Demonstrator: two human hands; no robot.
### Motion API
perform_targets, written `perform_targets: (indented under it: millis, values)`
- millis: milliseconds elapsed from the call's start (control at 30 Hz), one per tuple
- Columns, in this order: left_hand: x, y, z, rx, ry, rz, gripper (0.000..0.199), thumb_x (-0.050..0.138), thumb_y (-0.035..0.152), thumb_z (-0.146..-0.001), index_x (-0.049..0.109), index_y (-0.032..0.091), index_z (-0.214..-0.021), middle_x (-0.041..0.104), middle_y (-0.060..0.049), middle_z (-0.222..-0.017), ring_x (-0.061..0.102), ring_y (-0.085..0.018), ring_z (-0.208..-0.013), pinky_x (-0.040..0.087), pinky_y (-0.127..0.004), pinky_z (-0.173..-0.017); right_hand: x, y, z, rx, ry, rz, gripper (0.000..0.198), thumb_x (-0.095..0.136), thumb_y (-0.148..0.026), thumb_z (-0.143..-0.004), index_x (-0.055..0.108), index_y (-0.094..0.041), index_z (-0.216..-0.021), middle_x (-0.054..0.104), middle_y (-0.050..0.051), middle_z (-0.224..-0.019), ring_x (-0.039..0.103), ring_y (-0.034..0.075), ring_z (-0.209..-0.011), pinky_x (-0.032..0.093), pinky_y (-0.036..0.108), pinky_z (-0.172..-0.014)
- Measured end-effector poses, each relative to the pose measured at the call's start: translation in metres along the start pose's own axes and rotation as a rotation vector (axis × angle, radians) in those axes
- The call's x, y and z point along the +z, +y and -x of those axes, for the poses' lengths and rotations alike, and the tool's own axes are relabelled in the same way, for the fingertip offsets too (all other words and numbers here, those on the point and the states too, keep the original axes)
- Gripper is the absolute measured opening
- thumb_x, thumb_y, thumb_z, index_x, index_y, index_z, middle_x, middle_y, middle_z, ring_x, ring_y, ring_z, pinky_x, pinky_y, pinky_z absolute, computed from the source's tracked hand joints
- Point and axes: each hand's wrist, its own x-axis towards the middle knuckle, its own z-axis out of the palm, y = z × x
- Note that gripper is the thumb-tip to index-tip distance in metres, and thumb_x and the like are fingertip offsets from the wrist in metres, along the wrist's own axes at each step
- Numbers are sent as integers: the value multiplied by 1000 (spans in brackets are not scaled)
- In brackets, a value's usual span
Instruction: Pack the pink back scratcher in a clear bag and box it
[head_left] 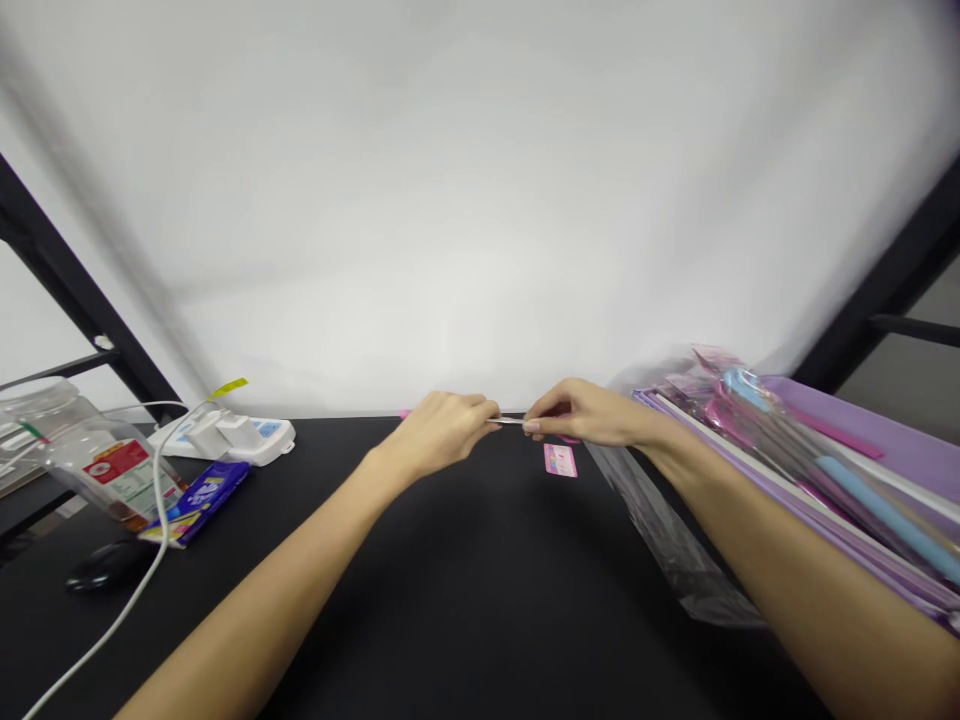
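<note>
Both of my hands meet near the far edge of the black table, with a thin whitish strip (511, 421) stretched between them. My left hand (448, 425) is closed on its left end, the fingers curled over. Thumb and fingers of my right hand (581, 412) pinch the other end. What the strip is cannot be made out; it is seen edge-on. Just below my right hand lies a small pink printed card (560, 460). Bits of something pink show behind each hand, mostly hidden.
A clear plastic sleeve (675, 545) lies under my right forearm, beside purple folders (892, 425) topped with wrapped pink and blue items. At left are a power strip (277, 438), a plastic jar (112, 455), a blue packet (214, 492), a black mouse (109, 566) and a white cable (154, 575).
</note>
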Motion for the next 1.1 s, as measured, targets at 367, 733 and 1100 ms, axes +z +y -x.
perform_targets:
  millis: [367, 733, 1100]
  values:
    - [-6, -15, 6, -31, -29, -38, 32, 39, 39, -98, 64, 19, -102, 68, -6, -87, 63, -18, -74, 37, -27, -63, 13, 5, -8, 34, -20, 351, 37, 44, -46, -92, 65, -18, -83, 60, 2, -65, 49, 15, -58, 33, 28, -57]
    - [-10, -33, 13, -139, 37, 257, 18, 53, 28, -93, 68, 19, -94, 69, -2, -79, 62, -12, -69, 42, -21, -64, 4, 12, -2, 12, 191, 351, 50, 41, -56, -91, 39, -18, -59, 32, -3, -57, 30, 11, -55, 22, 27, -53]
    - [-13, -30, 13, -195, 17, 312, 26, 58, 27, -90, 63, 21, -114, 73, -4, -93, 67, -14, -82, 47, -22, -74, 7, 26, -1, 105, 145, 371, 56, 40, -67, -87, 35, -19, -58, 29, -3, -58, 28, 10, -55, 20, 27, -53]
